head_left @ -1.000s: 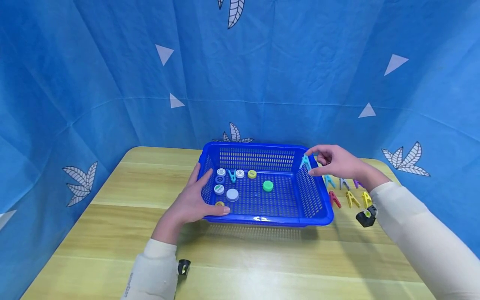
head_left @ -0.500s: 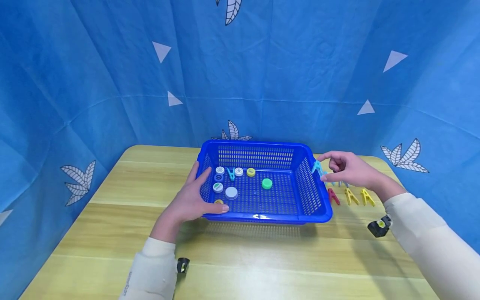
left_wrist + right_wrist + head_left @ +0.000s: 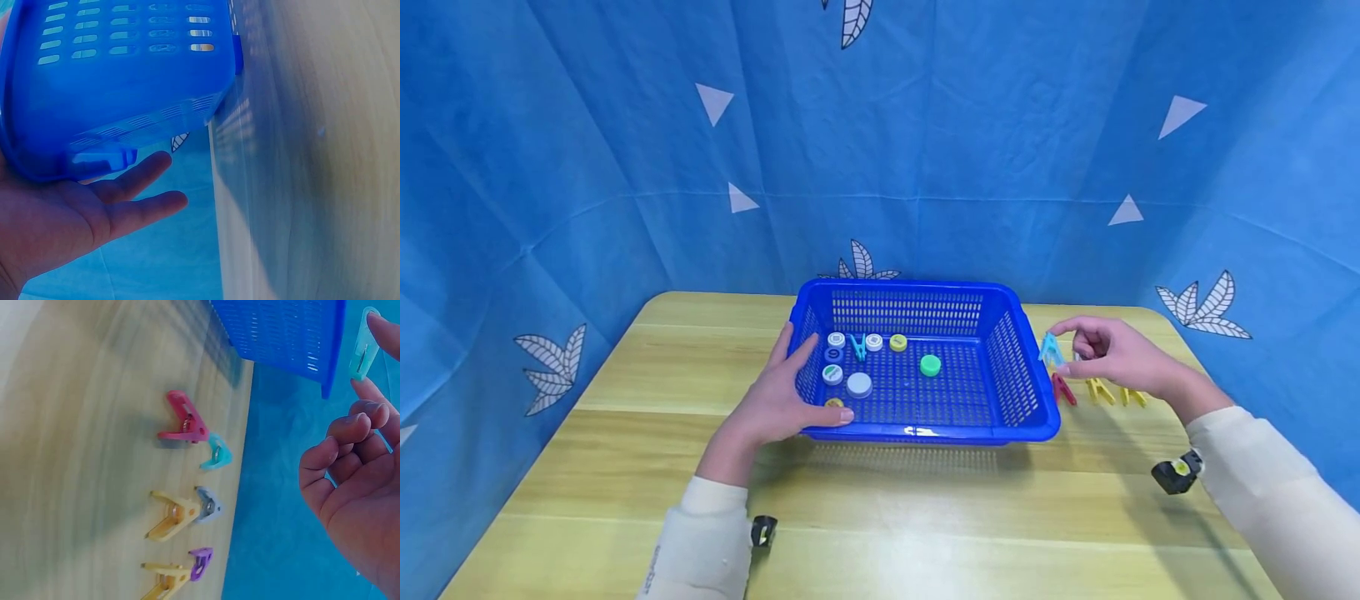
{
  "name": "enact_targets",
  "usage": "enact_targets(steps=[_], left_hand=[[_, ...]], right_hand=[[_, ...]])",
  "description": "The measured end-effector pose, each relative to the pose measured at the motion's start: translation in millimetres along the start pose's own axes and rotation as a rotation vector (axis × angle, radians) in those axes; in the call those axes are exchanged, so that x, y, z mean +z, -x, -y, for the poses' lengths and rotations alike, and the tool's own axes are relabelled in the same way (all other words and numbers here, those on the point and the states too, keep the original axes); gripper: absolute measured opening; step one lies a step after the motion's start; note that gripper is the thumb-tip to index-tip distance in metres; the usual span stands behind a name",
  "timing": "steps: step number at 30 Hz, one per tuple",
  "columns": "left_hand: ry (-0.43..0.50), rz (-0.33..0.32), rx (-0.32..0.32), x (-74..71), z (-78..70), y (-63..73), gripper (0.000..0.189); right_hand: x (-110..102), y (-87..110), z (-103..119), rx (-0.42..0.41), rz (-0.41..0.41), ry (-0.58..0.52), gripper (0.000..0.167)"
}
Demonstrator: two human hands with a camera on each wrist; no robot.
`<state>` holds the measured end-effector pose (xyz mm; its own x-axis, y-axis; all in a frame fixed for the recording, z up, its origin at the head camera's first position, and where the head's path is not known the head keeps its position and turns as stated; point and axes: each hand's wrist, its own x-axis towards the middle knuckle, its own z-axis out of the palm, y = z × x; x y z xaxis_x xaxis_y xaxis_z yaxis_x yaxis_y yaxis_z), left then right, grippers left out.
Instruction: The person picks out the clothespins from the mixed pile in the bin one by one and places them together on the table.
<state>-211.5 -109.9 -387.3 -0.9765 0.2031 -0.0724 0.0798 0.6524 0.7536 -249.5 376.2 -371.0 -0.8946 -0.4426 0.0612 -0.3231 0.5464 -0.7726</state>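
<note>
A blue plastic basket (image 3: 906,432) sits on the wooden table. My left hand (image 3: 775,396) holds its near left corner, the thumb over the front rim; in the left wrist view two straight fingers (image 3: 147,212) extend outside, below the rim. My right hand (image 3: 1120,357) pinches a light blue clothespin (image 3: 1051,351) between thumb and index finger, just right of the basket's right rim. The right wrist view shows this clothespin (image 3: 364,345) held above the table. Inside the basket lie another light blue clothespin (image 3: 858,347), a green bottle cap (image 3: 930,365) and several white, yellow and blue caps.
Right of the basket, clothespins lie on the table: a red one (image 3: 187,419), a light blue one (image 3: 217,453), a grey one (image 3: 208,505), a purple one (image 3: 200,562) and yellow ones (image 3: 172,514). A blue curtain (image 3: 925,150) hangs behind the table.
My right hand has carried the light blue clothespin rightward and down, from over the basket's inside past the right rim. The left hand stays on the corner.
</note>
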Motion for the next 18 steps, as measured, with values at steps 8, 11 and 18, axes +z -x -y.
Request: enact_targets(steps=[8, 11, 18], left_hand=[[-0.007, 0.0, -0.008, 0.8, 0.3, -0.4, 0.13], [-0.01, -0.001, -0.007, 0.5, 0.2, -0.4, 0.129], [-0.002, -0.002, -0.008, 0.1, 0.5, -0.3, 0.13]], right_hand=[[5, 14.3, -10, 0.015, -0.006, -0.054, 0.047], [8, 18.7, -15, 0.023, -0.012, -0.059, 0.047], [13, 26.3, -23, 0.011, 0.004, -0.078, 0.046]])
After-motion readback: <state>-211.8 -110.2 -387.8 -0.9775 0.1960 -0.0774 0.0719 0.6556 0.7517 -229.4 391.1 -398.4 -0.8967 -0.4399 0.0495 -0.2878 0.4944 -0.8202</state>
